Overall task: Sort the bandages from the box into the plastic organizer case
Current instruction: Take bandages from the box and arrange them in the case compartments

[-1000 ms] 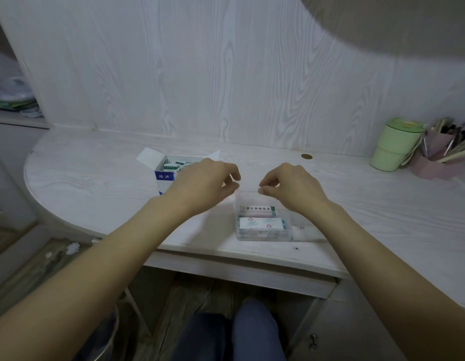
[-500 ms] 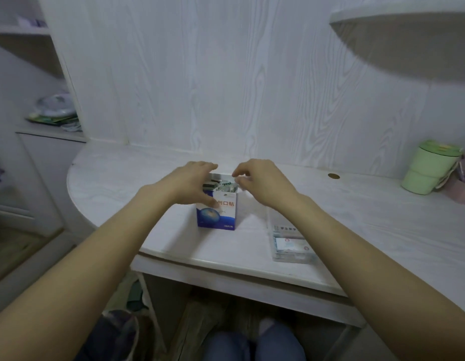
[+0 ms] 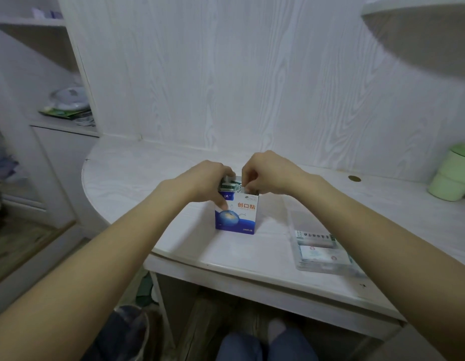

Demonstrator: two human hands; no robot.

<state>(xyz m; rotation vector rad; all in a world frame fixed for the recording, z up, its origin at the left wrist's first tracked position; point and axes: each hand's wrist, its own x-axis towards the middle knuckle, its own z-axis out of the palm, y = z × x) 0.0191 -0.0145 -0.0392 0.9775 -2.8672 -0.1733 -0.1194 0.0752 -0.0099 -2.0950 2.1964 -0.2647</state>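
White desk — box, clear organizer case, green cup on it.

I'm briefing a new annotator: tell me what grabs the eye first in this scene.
Both bare hands meet over the upright blue-and-white cardboard bandage box at the middle of the white wood-grain desk: the left hand grips its side, the right hand pinches at its open top. The clear plastic organizer case lies at the near right edge.

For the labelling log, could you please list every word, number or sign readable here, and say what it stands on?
"创口贴": large orange characters on the front of the bandage box.
Small print at the box's bottom edge and the logo at its top left: too small to read.
Printed packets in the plastic organizer case: a line of characters shows, too blurred to read.
Green cup: no text visible.
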